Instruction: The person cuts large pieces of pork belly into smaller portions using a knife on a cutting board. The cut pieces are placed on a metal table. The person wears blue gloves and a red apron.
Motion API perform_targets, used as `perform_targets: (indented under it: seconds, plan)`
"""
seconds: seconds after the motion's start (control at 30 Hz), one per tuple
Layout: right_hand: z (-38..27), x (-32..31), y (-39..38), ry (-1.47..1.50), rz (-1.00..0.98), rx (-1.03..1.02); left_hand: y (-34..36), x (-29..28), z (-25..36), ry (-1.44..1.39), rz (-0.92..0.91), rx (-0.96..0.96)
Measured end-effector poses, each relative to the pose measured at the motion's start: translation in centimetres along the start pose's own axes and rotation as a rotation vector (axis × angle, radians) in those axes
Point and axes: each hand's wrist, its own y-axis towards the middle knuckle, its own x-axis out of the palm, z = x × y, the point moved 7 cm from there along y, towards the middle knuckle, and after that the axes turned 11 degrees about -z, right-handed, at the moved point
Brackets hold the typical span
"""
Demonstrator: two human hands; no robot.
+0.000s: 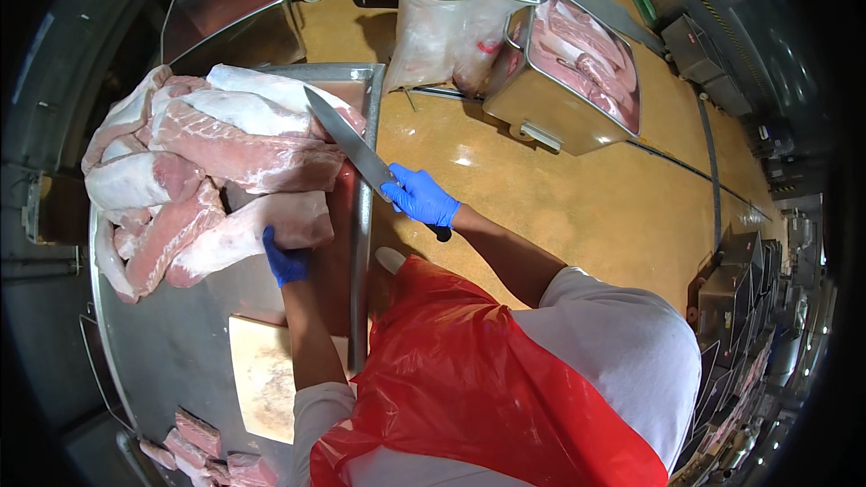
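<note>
My right hand (424,194), in a blue glove, is closed on a long knife (347,140); its blade points up-left over the right edge of the metal table (365,289), its tip over the meat. My left hand (285,257), also gloved, grips the near side of a pale slab of raw meat (234,234); some fingertips are hidden against it. Beyond it lies a pile of large pink and white meat slabs (244,158). A pale cutting board (257,379) lies on the table below my left hand, partly behind my forearm, with several smaller cut pieces (198,437) at lower left.
A metal bin of meat (559,104) stands at upper right beside bagged hoop stands (433,32) on the tan floor (505,216). Another metal bin (230,18) is beyond the table. More metal carts (726,298) line the right side. My red apron (469,370) is at the table's edge.
</note>
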Motion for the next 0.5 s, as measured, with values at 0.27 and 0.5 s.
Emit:
perform_targets:
  seconds: [0.27, 0.5]
  plan:
    - [3.6, 1.9, -4.6, 0.032, 0.038, 0.095, -16.1, -3.6, 10.6, 0.503, 0.165, 0.392]
    - [4.1, 7.6, -5.3, 0.123, -0.086, 0.073, -40.4, -7.0, 19.6, 1.184, 0.217, 0.261]
